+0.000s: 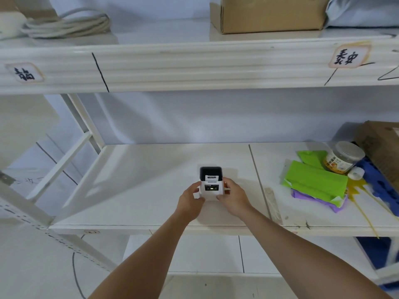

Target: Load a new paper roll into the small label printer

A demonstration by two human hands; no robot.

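A small white label printer (pixel 211 186) stands on the white shelf board (pixel 140 180), a little right of its middle. Its dark lid is tilted up at the back, and a white label with black characters shows at the opening. A small dark panel with a lit green indicator faces me. My left hand (pixel 191 200) grips the printer's left side. My right hand (pixel 234 197) grips its right side. No loose paper roll is visible.
At the right of the shelf lie green and purple folded papers (pixel 315 182), a clear jar with an orange label (pixel 343 157), a small white bottle, blue foam and a cardboard box (pixel 382 145). The upper shelf holds a coiled cable (pixel 69 24) and a carton (pixel 269 14).
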